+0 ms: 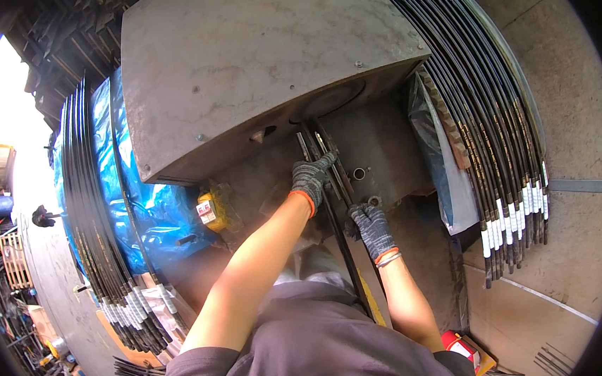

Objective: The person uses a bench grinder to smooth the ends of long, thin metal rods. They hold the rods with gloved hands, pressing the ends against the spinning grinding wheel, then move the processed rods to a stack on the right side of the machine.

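Both my hands wear grey knit gloves with orange cuffs. My left hand (313,178) is closed around a long black rod (343,248) just below the opening of a grey metal machine housing (262,57). The rod runs down toward my body. Lower and to the right, my right hand (371,230) curls its fingers at the rods, with part of its grip hidden. Short metal bars (327,147) stick out of the housing's opening beside my left hand. Two small metal rings (359,173) sit on the metal surface to the right of the bars.
Bundles of long black rods with white-wrapped ends lie at the right (491,137) and at the left (99,225), the left ones on blue plastic sheeting (159,224). A yellow device (216,210) sits below the housing's left side. A red box (458,345) stands low at the right.
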`<state>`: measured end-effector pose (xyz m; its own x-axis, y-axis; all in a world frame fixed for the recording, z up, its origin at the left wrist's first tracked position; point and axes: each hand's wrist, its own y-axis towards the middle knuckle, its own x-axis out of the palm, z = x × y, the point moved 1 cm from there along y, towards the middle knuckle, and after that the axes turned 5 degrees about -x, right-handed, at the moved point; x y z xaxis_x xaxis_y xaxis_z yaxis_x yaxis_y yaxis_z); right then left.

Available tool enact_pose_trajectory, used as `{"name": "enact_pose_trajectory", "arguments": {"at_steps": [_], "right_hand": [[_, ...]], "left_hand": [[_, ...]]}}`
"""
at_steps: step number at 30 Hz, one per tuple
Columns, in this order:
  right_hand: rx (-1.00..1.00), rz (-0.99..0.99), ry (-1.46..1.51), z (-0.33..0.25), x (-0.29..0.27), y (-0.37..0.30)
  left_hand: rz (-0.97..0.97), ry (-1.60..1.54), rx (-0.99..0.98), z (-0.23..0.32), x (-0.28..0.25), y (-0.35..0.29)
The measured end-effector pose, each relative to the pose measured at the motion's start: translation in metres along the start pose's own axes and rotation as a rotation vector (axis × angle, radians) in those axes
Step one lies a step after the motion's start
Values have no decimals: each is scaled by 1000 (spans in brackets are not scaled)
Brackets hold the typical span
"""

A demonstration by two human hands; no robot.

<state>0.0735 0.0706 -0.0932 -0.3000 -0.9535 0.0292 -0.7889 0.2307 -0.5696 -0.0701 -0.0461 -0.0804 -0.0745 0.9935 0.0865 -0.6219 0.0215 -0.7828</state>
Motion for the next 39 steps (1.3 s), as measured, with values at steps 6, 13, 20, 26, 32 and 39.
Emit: {"name": "enact_pose_trajectory", "arguments": {"at_steps": [6, 13, 20, 26, 32, 39], "right_hand": [[36, 14, 25, -10, 2, 0], [-45, -8, 48, -4, -2, 7], [-3, -13, -305, -4, -5, 15], [-871, -311, -1139, 17, -32, 33], [-363, -380, -617, 30, -36, 50], [-27, -256, 45, -9, -11, 29]], "left_hand": [[15, 27, -15, -6, -1, 9], [-10, 55, -27, -2, -1, 2], [0, 70, -100, -3, -2, 6], [-15, 8, -78, -4, -3, 7], [-4, 97, -59, -2, -3, 6], [-22, 17, -57, -8, -5, 13]]}}
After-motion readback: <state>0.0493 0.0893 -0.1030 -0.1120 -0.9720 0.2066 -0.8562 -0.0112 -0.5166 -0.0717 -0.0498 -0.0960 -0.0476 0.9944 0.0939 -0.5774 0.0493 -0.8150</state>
